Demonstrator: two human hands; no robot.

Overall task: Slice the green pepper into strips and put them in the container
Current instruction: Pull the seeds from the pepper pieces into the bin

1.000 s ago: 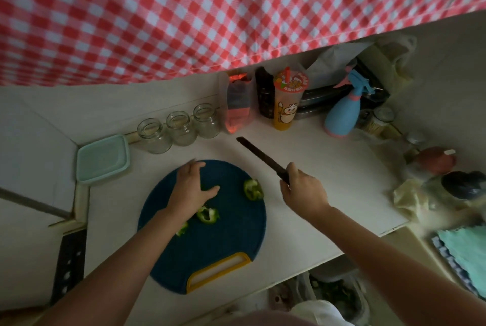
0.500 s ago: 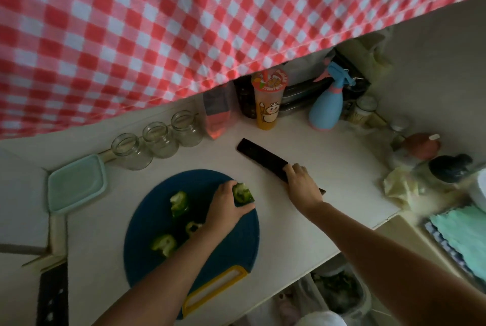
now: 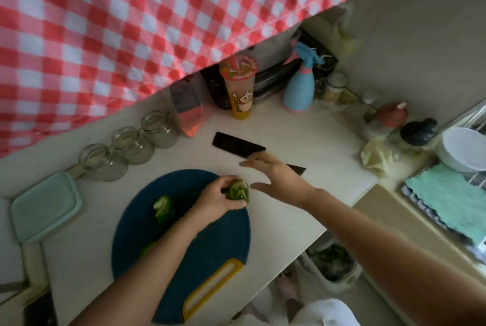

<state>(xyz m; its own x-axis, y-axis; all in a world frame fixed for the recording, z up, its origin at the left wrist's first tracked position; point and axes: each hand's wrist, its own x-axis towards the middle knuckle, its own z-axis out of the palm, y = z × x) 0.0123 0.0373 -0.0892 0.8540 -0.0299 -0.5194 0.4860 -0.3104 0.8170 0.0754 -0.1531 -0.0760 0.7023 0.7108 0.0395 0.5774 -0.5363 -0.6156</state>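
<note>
My left hand (image 3: 219,198) grips a green pepper piece (image 3: 238,190) at the right edge of the round blue cutting board (image 3: 210,246). Another pepper piece (image 3: 163,208) lies on the board's left half, and a third (image 3: 148,248) peeks out beside my left forearm. My right hand (image 3: 276,175) hovers with spread fingers just right of the held piece, holding nothing. The black knife (image 3: 238,145) lies flat on the white counter behind that hand. A container with a pale green lid (image 3: 46,204) sits at the left.
Three empty glass jars (image 3: 131,146) stand behind the board. A printed cup (image 3: 238,89), a blue spray bottle (image 3: 299,89) and small bottles line the back. A white bowl (image 3: 465,149) and teal cloth (image 3: 447,199) lie at the right. A bin (image 3: 331,262) stands below the counter edge.
My right hand laid the knife on the counter and let go, then moved left toward the pepper. My left hand picked up the pepper piece at the board's right edge.
</note>
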